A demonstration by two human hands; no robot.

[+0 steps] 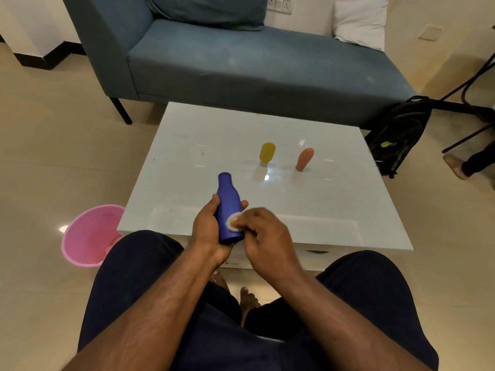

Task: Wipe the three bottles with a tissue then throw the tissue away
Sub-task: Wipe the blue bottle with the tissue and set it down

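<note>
Low in front of the seated person sits a glossy white table (pixel 348 204), its top mirroring ceiling lights and the bottles on it. Above its near edge, the left hand (pixel 207 231) grips a blue bottle (pixel 227 207) around its lower body, neck pointing away from the person and tilted slightly left. The right hand (pixel 265 236) has its fingers curled, pinching a small white tissue (pixel 232 222) against the bottle's side; most of the tissue is hidden under the fingertips. Farther back on the tabletop, a yellow bottle (pixel 267 153) stands on its pale cap, and just to its right, apart from it, stands an orange bottle (pixel 304 159), leaning a little to the right. A pink bin (pixel 88 236) rests on the beige tiled floor (pixel 53 156) touching or just beside the table's near-left corner. Beyond the table runs a blue-grey sofa (pixel 241 65) with a matching cushion and a white pillow (pixel 360 21) at its far end. A black backpack (pixel 399 132) leans near the sofa's right end. Another person's foot shows at the right edge.
</note>
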